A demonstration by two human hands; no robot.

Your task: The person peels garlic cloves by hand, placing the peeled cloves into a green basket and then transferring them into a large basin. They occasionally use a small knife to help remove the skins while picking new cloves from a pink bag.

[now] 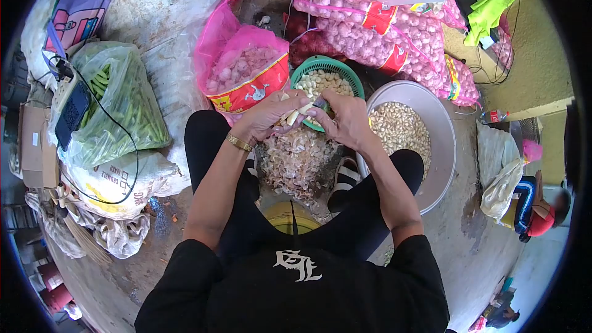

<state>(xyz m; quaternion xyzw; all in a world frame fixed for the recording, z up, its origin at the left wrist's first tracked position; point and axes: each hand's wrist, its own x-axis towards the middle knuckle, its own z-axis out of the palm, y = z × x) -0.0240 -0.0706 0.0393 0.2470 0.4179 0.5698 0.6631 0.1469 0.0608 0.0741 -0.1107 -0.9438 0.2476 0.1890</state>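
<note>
My left hand (271,114) is closed around pale garlic cloves (293,117), in front of my chest. My right hand (345,117) meets it, its fingers pinched on what looks like a small knife (320,103), mostly hidden by the fingers. Just beyond both hands, a green plastic basket (356,79) holds peeled cloves. Below them, papery garlic skins (296,166) lie heaped on the floor between my feet. Right of my right hand stands a wide pale basin (450,142) with many garlic cloves (401,129) in it.
An open pink mesh bag of garlic bulbs (243,65) stands ahead on the left. Full mesh sacks (382,31) are stacked at the back. To the left, a clear bag of green pods (123,105) rests on white sacks, with a phone (73,114) beside it. Another person (542,209) sits far right.
</note>
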